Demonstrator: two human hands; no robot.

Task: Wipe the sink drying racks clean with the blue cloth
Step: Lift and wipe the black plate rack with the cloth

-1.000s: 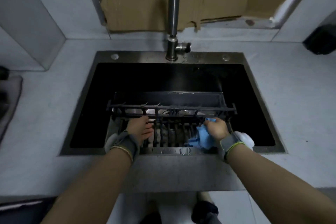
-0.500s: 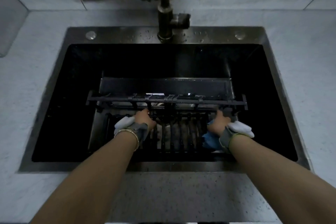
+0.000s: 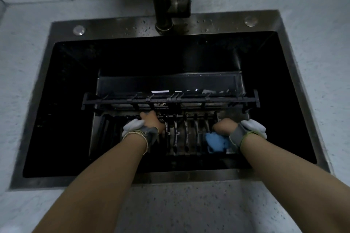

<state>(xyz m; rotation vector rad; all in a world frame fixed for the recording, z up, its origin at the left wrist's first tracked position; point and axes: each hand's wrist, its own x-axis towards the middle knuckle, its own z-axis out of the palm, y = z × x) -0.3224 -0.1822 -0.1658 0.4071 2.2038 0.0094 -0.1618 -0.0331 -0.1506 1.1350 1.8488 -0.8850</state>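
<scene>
Both hands have reached deeper into the sink (image 3: 117, 24). Near its front edge the right hand (image 3: 225, 127) bunches the blue cloth (image 3: 216, 142) onto the lower rack (image 3: 181, 138); the left hand (image 3: 151, 122) grips its bar. Wiping looks midway; next come strokes along the upper rack (image 3: 170, 101) behind.

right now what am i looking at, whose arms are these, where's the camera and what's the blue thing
These are a person's two bare arms, not a machine. The single picture comes from a camera worn on the person's head, looking down, so the arms come in from the bottom edge. Below is a dark sink set in a pale speckled countertop, with a faucet at the back. Inside the sink sits a black drying rack. The left hand has its fingers over a rack bar, seemingly gripping it to steady the rack. The right hand holds a bunched blue cloth against the rack's slats near its right end. Each wrist carries a grey strap with a white piece on it; I cannot tell what those are.
</scene>
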